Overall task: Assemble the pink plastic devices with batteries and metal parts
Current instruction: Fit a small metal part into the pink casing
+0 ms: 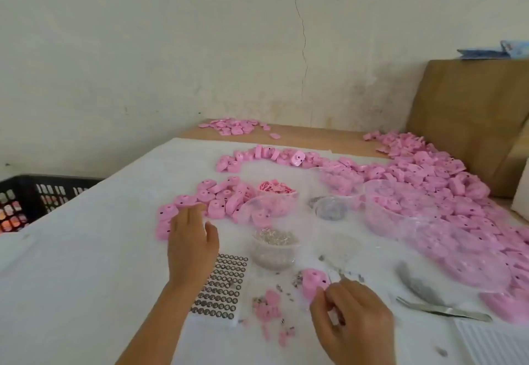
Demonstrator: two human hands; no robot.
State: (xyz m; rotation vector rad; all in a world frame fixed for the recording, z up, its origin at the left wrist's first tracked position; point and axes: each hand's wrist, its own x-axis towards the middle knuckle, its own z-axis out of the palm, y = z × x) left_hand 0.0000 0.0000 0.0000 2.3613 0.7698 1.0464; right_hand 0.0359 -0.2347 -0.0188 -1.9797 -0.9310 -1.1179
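My left hand (pixel 190 243) reaches forward with straight fingers, its fingertips at a cluster of pink plastic devices (pixel 211 198) on the white cloth. A sheet of button batteries (pixel 224 287) lies just right of that wrist. My right hand (pixel 350 321) has curled fingers and pinches a small pale part right beside one pink device (pixel 313 281); I cannot make out what the part is. Small pink pieces and metal bits (pixel 269 308) are scattered in front. A clear cup of metal parts (pixel 274 248) stands between the hands.
A large heap of pink devices (pixel 429 187) fills the right side, with clear plastic tubs (pixel 400 207) among it. Metal tweezers (pixel 443 308) lie at the right. A black crate (pixel 37 198) stands at the left, a cardboard box (pixel 472 112) at the back right.
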